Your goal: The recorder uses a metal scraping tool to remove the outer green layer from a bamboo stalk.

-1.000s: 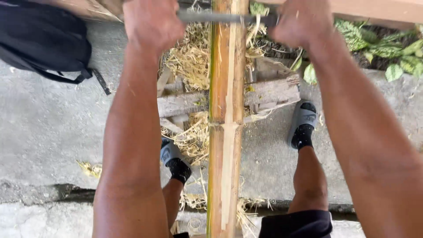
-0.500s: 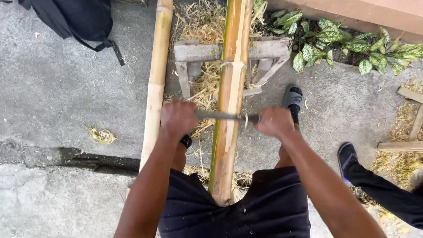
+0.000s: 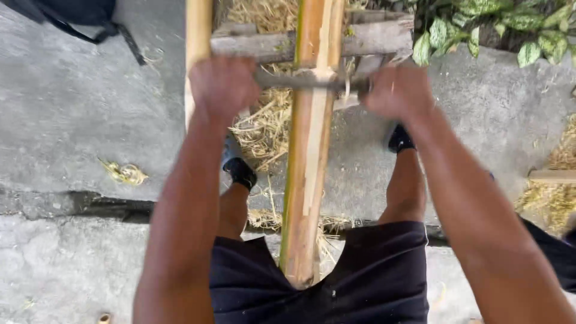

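Grey concrete ground (image 3: 72, 120) carried it all: a wooden rest (image 3: 264, 43) stood on it, straw shavings (image 3: 264, 129) lay piled beneath, one curl (image 3: 125, 174) lay apart left, a dark bag (image 3: 66, 11) at the top corner.

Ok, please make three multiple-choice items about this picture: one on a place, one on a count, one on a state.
1. Where does the metal blade lie?
A. across the bamboo pole
B. on the concrete
C. in the bag

2. How many hands hold the blade?
A. none
B. one
C. two

3. How is the bamboo pole's upper face?
A. painted
B. partly shaved bare
C. wrapped in cloth

Answers: 1 A, it crosses the pole near the wooden stand. 2 C, left hand and right hand each close on one end. 3 B, pale strips show beside a green edge.
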